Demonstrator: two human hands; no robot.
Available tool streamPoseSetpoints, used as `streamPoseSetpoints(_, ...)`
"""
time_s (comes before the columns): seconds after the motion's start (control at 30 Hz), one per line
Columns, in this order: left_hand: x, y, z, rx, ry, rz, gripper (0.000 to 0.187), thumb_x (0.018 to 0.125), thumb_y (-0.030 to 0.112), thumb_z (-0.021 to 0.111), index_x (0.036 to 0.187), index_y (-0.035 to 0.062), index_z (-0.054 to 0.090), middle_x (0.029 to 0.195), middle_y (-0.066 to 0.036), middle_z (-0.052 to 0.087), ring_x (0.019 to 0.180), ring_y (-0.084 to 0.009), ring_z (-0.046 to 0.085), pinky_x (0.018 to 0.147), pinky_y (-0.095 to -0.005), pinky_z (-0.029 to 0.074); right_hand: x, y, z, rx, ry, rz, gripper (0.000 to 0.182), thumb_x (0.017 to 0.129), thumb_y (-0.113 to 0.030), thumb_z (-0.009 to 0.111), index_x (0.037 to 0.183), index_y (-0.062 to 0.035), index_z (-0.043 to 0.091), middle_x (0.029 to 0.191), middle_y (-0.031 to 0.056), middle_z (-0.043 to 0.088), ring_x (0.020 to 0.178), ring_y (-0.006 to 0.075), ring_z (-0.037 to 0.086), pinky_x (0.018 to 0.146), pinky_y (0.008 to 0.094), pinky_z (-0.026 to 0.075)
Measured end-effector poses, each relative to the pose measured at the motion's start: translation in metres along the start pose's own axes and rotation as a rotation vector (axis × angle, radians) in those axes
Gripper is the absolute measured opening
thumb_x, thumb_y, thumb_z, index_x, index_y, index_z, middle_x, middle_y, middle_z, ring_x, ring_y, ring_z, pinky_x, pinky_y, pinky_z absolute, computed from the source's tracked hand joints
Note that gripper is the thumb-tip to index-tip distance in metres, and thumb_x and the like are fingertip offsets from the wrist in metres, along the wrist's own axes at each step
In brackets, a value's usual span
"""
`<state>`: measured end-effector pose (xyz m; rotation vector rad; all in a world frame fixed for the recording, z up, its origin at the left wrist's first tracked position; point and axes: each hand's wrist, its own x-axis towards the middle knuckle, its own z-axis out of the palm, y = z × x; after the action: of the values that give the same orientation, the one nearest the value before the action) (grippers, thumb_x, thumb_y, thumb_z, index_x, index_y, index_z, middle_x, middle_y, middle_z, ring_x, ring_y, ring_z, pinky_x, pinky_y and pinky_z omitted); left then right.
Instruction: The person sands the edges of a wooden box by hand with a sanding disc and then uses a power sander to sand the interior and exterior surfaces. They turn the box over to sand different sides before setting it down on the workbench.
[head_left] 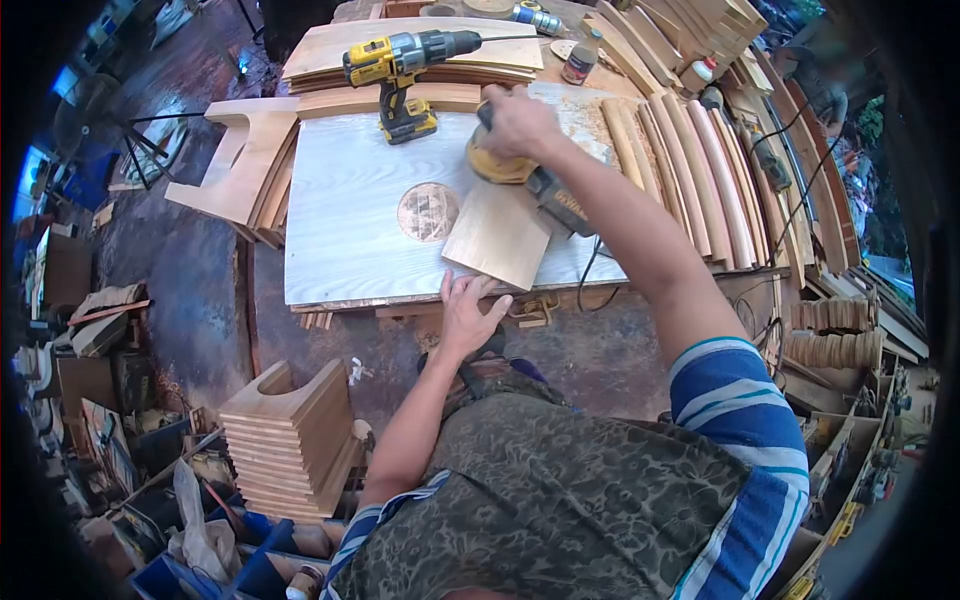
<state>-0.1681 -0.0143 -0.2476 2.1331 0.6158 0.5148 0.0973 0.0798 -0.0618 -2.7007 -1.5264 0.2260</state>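
My right hand (519,122) is wrapped round the top of a yellow and black power sander (500,165), which rests over the far end of a pale wooden board (497,238). The board lies at an angle on a light grey work surface (340,235). At its near edge is my left hand (470,312), fingers spread and fingertips touching the wood by the table's front edge. Left of the board, a round wood-coloured patch (428,211) shows in the surface. The sander's underside is hidden.
A yellow cordless drill (400,75) with a long bit stands behind the round patch. Curved wooden slats (690,180) line the right side. Cut-out panels are stacked at left (235,165) and below left (285,440). A small bottle (580,62) stands at the back; a cable (590,285) hangs over the front edge.
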Motion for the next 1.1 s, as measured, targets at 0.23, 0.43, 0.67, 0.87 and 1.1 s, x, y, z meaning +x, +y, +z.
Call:
streamPoseSetpoints(0.23,0.018,-0.009,-0.063,-0.086,0.274,-0.216,0.082,0.083,0.038,0.087,0.149,0.0031,0.054,0.145,-0.025,0.059,0.141,-0.0373,0.05,0.122,-0.0502,0.035,0.006,0.058,-0.005,0.013,-0.01,0.139,0.073,0.082,-0.041,0.074,0.147,-0.0179,0.05,0.136,0.0265,0.062,0.12,0.0451,0.067,0.1,0.0532,0.056)
streamPoseSetpoints(0.43,0.054,-0.034,-0.051,0.232,-0.1,0.086,0.133,0.067,0.049,0.095,0.166,0.0002,0.022,0.152,-0.027,0.052,0.146,-0.0413,0.044,0.128,-0.0522,0.02,-0.028,0.069,0.0,-0.027,0.059,0.063,0.072,0.083,-0.039,0.072,0.149,-0.0178,0.051,0.135,0.0289,0.061,0.112,0.0469,0.07,0.095,0.0537,0.058)
streamPoseSetpoints(0.67,0.054,-0.031,-0.034,0.377,-0.045,0.081,0.12,0.069,0.056,0.09,0.16,-0.0011,0.037,0.148,-0.023,0.059,0.146,-0.0359,0.045,0.127,-0.0557,0.021,-0.04,0.053,0.005,-0.039,0.052,0.055,0.076,0.08,-0.042,0.075,0.149,-0.0198,0.053,0.129,0.0246,0.064,0.11,0.0442,0.071,0.095,0.0512,0.059)
streamPoseSetpoints(0.87,0.059,-0.021,-0.022,0.368,0.003,0.08,0.102,0.075,0.042,0.085,0.157,-0.0015,0.043,0.133,-0.019,0.07,0.147,-0.0353,0.042,0.127,-0.0569,0.02,-0.017,0.05,-0.005,-0.023,0.004,0.047,0.073,0.086,-0.042,0.072,0.15,-0.0168,0.05,0.131,0.0282,0.061,0.113,0.0459,0.07,0.096,0.0528,0.058)
streamPoseSetpoints(1.1,0.065,-0.019,-0.018,0.355,0.0,0.057,0.102,0.075,0.044,0.086,0.157,-0.0011,0.044,0.135,-0.017,0.07,0.147,-0.0365,0.042,0.125,-0.0561,0.021,-0.038,0.036,0.007,-0.042,0.051,-0.02,0.074,0.077,-0.039,0.075,0.146,-0.02,0.054,0.127,0.024,0.065,0.11,0.0437,0.071,0.094,0.051,0.059)
